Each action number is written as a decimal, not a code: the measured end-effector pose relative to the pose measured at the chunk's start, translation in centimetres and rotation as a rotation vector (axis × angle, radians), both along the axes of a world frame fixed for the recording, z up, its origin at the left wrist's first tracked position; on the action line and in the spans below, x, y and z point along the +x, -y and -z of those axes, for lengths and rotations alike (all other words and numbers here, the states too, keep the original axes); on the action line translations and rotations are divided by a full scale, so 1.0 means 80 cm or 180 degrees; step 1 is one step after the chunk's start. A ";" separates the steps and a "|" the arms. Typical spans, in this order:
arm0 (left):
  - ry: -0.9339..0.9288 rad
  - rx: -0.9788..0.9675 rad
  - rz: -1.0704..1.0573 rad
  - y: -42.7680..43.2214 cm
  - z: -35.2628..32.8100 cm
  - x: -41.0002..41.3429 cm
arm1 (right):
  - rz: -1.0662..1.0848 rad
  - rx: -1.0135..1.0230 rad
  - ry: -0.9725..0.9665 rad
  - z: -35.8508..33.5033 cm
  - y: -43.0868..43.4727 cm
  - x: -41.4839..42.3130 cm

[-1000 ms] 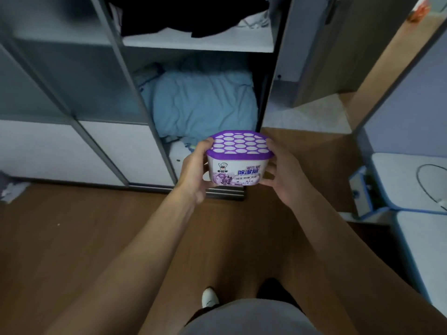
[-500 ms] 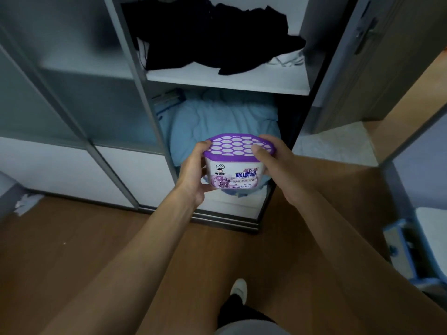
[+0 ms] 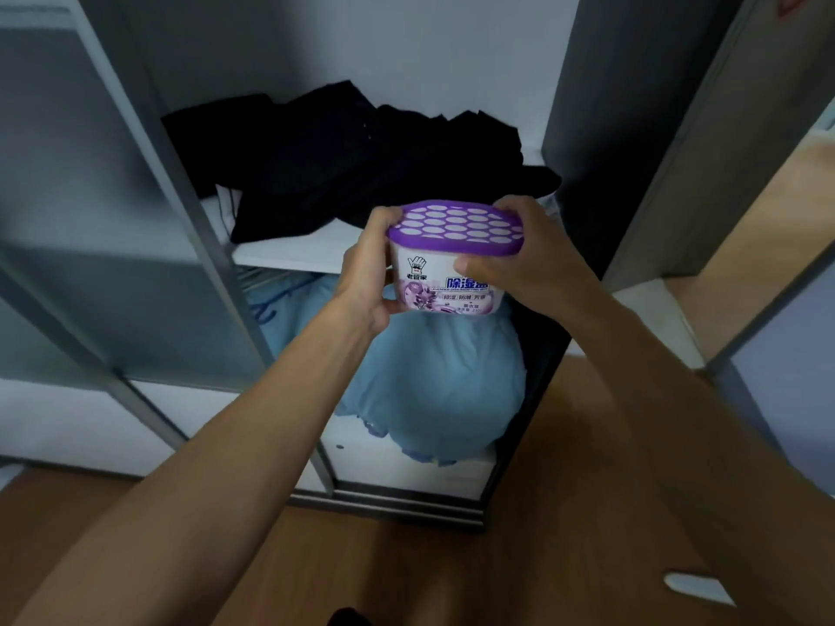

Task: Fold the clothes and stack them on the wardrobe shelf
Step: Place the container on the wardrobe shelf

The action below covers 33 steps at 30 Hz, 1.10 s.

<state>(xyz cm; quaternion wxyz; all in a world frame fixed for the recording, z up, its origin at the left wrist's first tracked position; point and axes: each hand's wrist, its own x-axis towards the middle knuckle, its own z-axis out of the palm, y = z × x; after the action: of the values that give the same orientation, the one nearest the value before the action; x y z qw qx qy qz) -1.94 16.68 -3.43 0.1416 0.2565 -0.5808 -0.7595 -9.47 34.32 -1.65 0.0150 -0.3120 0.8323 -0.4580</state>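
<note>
I hold a white dehumidifier tub (image 3: pixel 440 282) with a purple perforated lid in front of the open wardrobe. My left hand (image 3: pixel 368 275) grips its left side. My right hand (image 3: pixel 519 259) wraps over the lid's right edge and the front. Behind the tub, a heap of black clothes (image 3: pixel 357 160) lies unfolded on the white wardrobe shelf (image 3: pixel 289 253), with a bit of white fabric (image 3: pixel 223 210) under its left end. The tub sits at about the height of the shelf's front edge.
Below the shelf a light blue duvet (image 3: pixel 433 377) bulges out of the lower compartment. A grey sliding door frame (image 3: pixel 189 228) runs along the left. A grey door (image 3: pixel 677 142) stands on the right. Wooden floor (image 3: pixel 406 571) lies beneath me.
Both hands have lifted the tub from the level of the blue duvet up to the shelf's front edge, and I have come closer to the wardrobe. My right hand now lies over the lid.
</note>
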 end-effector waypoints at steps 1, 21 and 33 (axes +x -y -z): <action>-0.0012 0.0024 0.0055 0.009 -0.006 -0.015 | 0.0064 0.0061 -0.0097 -0.007 0.008 -0.014; -0.0321 0.0149 0.1466 0.144 -0.125 -0.378 | 0.1528 0.1579 -0.0959 -0.129 0.148 -0.282; -0.0543 -0.0338 0.1240 0.135 -0.145 -0.580 | 0.1970 0.1808 -0.1104 -0.154 0.162 -0.449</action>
<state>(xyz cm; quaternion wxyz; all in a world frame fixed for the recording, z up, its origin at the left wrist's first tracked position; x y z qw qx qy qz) -48.38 5.85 8.21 0.0541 0.0664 -0.6445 -0.7598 -45.36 21.35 10.64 -0.1772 -0.1042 0.9692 -0.1354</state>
